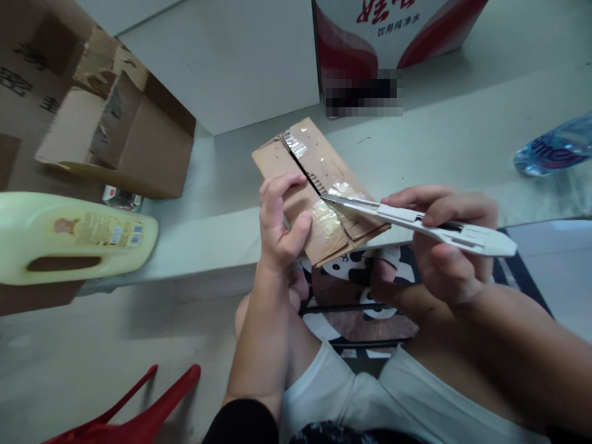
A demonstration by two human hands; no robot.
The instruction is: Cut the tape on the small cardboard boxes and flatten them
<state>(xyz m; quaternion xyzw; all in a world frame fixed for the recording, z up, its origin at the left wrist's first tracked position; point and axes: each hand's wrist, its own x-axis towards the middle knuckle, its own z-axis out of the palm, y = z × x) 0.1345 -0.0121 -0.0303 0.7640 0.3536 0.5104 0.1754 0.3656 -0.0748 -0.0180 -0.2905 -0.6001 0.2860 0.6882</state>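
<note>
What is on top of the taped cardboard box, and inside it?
On top: clear tape, the left hand and the cutter's blade at the gap. The flaps hide the inside.

The left hand covered part of the box, and some of its fingers were out of sight. The right hand, blurred at the knuckles, partly hid the knife. Right of it, the picture's edge cut off the bottle. Left of the left hand, the jug was cropped, its label too small to read; a pack near it was half hidden. Past both hands, the case was cut off above and partly pixelated; the red thing nearer ran out below.
</note>
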